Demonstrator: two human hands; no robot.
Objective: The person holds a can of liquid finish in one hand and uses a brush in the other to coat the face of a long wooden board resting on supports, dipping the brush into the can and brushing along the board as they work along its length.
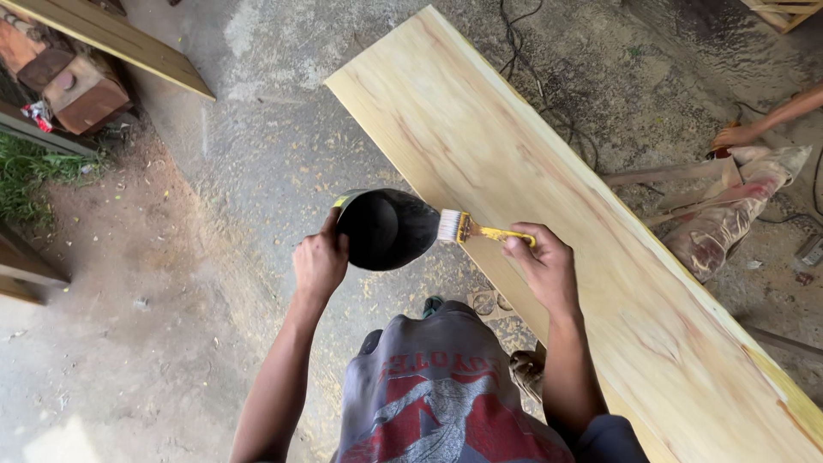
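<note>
Looking down from the head camera, I start at the far left, where a patch of grass [26, 176] meets a stack of reddish wood blocks [73, 86] and a loose plank [129, 41] lying on the dusty concrete floor [214, 171].

Next comes my left hand [320, 261]. Its fingers are curled tight on the rim of a black can [386, 229], thumb up near the yellow-green edge, holding the can tilted so its dark mouth faces the camera. I cannot tell what is inside; the interior reads as plain black.

Just right of the can, the pale bristles of a paintbrush [467, 228] touch the can's rim. My right hand [540, 261] has its fingers closed around the yellow handle, the thumb pressed along the top.

Both hands hover at the near edge of a long light wooden board [549, 197], which runs diagonally from upper centre to the lower right corner and lies right under the brush hand.

Beyond the board, dark cables [549, 94] trail across the floor. At the far right another person's hand [737, 135] rests near a stained cloth bundle [737, 214] and some thin wood strips [664, 174].
</note>
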